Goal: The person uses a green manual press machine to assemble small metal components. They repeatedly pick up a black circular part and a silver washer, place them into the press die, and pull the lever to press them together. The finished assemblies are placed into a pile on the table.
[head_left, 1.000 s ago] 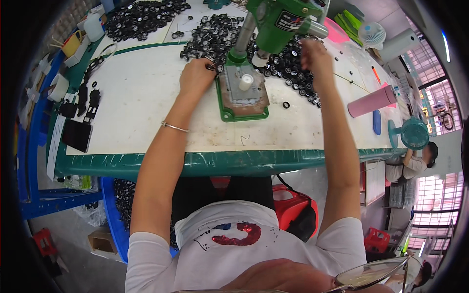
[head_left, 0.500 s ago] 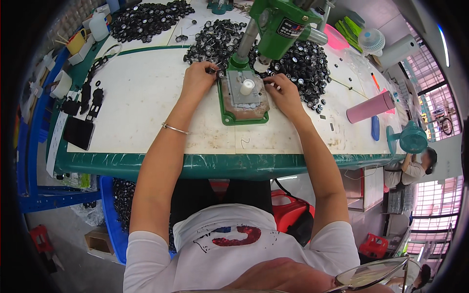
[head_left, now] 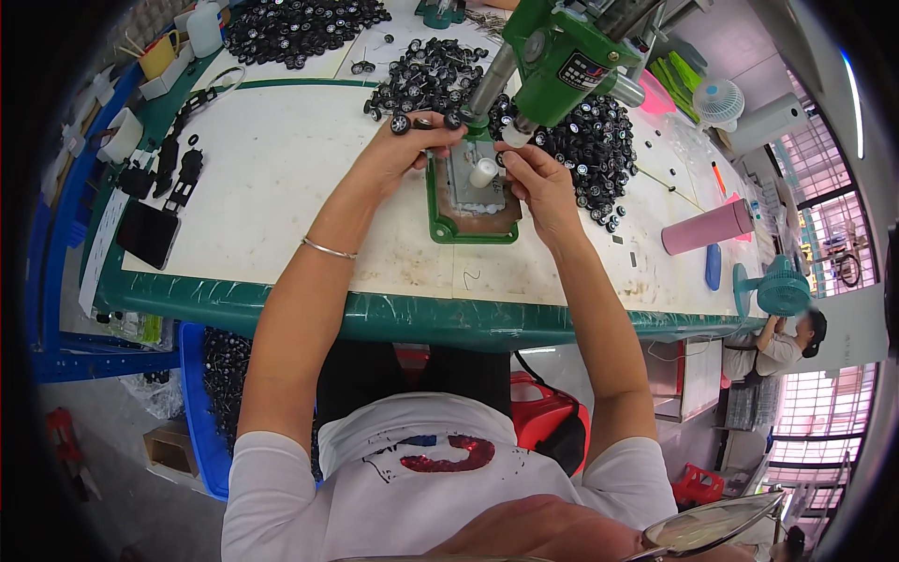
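Observation:
A green hand press (head_left: pixel 562 75) stands on the table, with a white plastic post (head_left: pixel 483 173) upright on its metal base plate (head_left: pixel 465 192). My left hand (head_left: pixel 398 155) is closed at the left side of the press, gripping a small black toy wheel axle (head_left: pixel 453 120) with silvery hubs. Another wheel (head_left: pixel 401 124) shows at its knuckles. My right hand (head_left: pixel 538 178) pinches a small black wheel (head_left: pixel 501 158) just right of the white post, under the press's white-tipped ram (head_left: pixel 516 134). Part of the axle is hidden by my left fingers.
Behind the press lie piles of black wheels (head_left: pixel 595 140) and wheel axles (head_left: pixel 426 75); another heap (head_left: pixel 300 28) sits far left. A phone (head_left: pixel 148 234) and black parts lie at left. A pink bottle (head_left: pixel 707 228) and a teal fan (head_left: pixel 782 286) stand at right.
My left hand has moved right toward the press post, with the wheels now showing above its fingers. My right hand has moved slightly left, bringing a small wheel beside the white post.

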Action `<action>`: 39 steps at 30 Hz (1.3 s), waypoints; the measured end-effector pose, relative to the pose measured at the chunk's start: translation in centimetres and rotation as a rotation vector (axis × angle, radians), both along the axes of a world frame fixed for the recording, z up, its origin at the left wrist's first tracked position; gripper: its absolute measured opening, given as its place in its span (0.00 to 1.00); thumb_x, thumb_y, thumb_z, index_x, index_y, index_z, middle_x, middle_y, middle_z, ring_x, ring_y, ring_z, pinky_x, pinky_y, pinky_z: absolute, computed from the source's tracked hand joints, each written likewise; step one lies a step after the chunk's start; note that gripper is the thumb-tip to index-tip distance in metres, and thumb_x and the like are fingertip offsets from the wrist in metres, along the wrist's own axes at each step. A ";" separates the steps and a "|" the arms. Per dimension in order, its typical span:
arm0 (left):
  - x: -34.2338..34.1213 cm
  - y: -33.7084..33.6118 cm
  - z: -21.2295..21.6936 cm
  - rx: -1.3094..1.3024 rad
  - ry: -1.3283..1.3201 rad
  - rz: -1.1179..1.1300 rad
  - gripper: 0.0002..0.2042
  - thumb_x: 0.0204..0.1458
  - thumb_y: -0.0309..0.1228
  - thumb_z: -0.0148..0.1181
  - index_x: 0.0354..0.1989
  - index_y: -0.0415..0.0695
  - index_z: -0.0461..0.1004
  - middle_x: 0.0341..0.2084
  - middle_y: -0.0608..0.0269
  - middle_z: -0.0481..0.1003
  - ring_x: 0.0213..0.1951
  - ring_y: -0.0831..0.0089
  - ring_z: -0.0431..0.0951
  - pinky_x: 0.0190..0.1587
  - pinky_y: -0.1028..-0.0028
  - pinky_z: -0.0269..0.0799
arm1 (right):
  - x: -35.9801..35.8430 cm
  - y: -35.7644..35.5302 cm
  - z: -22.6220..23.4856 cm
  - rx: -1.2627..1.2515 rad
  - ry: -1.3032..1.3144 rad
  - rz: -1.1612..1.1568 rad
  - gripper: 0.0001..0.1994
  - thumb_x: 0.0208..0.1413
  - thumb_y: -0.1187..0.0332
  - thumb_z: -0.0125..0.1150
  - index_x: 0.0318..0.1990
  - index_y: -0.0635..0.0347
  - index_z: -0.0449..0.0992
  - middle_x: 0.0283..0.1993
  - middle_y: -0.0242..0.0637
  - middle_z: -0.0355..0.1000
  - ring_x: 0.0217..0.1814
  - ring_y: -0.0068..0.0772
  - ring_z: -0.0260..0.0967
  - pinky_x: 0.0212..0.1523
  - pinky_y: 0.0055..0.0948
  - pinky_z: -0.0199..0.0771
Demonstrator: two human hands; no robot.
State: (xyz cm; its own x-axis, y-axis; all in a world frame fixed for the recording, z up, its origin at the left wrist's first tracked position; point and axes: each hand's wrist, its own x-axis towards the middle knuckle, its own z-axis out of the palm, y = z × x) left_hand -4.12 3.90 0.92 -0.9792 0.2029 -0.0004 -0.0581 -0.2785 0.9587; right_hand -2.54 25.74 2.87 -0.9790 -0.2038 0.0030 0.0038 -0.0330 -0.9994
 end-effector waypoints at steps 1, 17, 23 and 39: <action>0.2 0.3 0.2 0.001 0.017 0.005 0.08 0.45 0.35 0.69 0.29 0.47 0.79 0.22 0.74 0.74 0.26 0.86 0.70 0.22 0.83 0.53 | 0.1 -0.1 0.0 0.000 -0.008 -0.020 0.09 0.56 0.69 0.61 0.42 0.62 0.79 0.25 0.24 0.66 0.24 0.13 0.54 0.25 0.15 0.54; 1.8 1.9 1.2 -0.030 0.264 0.088 0.09 0.45 0.31 0.67 0.32 0.41 0.79 0.24 0.70 0.75 0.28 0.83 0.70 0.33 0.81 0.65 | 0.3 -1.6 0.6 0.451 0.403 -0.016 0.09 0.52 0.69 0.62 0.40 0.61 0.78 0.38 0.33 0.69 0.33 0.24 0.69 0.34 0.24 0.68; 1.7 1.8 1.2 -0.070 0.263 0.091 0.09 0.45 0.31 0.67 0.33 0.41 0.79 0.24 0.70 0.75 0.28 0.84 0.70 0.33 0.82 0.65 | 1.5 -1.9 0.4 0.626 0.725 -0.074 0.06 0.54 0.70 0.59 0.37 0.61 0.78 0.39 0.38 0.69 0.33 0.31 0.69 0.34 0.26 0.68; 2.4 3.9 1.2 -0.070 0.276 0.069 0.07 0.46 0.28 0.66 0.33 0.41 0.79 0.25 0.70 0.76 0.29 0.84 0.72 0.34 0.81 0.65 | -3.3 4.0 6.4 0.105 0.251 -0.265 0.15 0.63 0.62 0.51 0.48 0.65 0.72 0.39 0.32 0.70 0.31 0.18 0.66 0.29 0.18 0.63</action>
State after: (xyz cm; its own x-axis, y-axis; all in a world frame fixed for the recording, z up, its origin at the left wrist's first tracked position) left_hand -1.68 7.79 2.14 -0.9556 0.1448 0.2568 0.2248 -0.2055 0.9525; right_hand -5.85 29.77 9.26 -0.9693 0.0442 0.2417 -0.2363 0.1023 -0.9663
